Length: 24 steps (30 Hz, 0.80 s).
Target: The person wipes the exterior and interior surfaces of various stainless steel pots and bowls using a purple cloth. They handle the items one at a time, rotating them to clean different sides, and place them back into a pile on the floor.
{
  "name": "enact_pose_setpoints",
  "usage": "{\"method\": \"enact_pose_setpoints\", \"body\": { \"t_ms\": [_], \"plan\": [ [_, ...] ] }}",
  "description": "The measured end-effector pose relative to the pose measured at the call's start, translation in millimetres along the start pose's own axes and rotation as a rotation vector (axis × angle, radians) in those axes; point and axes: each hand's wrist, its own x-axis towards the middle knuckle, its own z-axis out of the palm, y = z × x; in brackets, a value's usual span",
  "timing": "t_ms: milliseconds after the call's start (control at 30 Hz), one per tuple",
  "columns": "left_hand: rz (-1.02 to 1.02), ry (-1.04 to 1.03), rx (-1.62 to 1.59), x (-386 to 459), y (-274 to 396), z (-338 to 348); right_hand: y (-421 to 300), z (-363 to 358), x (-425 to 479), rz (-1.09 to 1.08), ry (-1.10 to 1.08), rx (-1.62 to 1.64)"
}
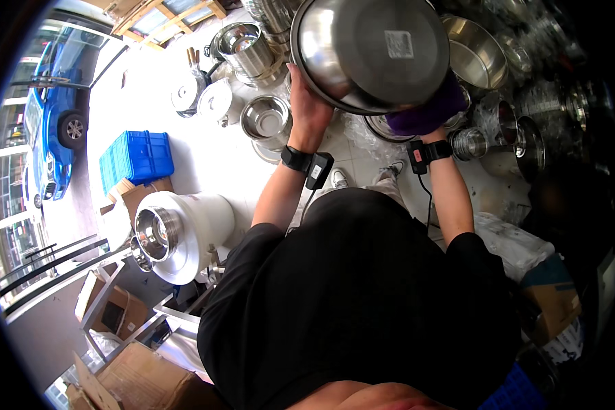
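Note:
A large stainless steel basin (359,56) is raised at the top of the view, its underside with a pale label facing me. My left hand (309,105) grips the basin's rim at the lower left, the thumb along the edge. A purple cloth (433,110) lies against the basin's lower right side. My right hand (432,134) is mostly covered by that cloth and presses it to the basin; its fingers are hidden. Dark straps with small boxes and cables circle both wrists.
Stacked steel basins (266,120) and pots (241,48) stand on the floor to the left, with a blue crate (138,156) farther out. A white drum (205,220) carries steel bowls (156,233). Plastic-wrapped steelware crowds the right. Cardboard boxes (143,376) lie lower left.

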Motion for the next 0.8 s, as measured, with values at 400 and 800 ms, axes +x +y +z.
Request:
{"method": "enact_pose_setpoints", "body": {
  "t_ms": [400,800],
  "plan": [
    [0.29,-0.067,0.597,7,6,-53,-10,5,-26,-0.009,-0.036,0.055],
    [-0.148,0.224,-0.144,-10,-28,-75,-39,119,-69,-0.053,-0.72,-0.266]
  ]
}}
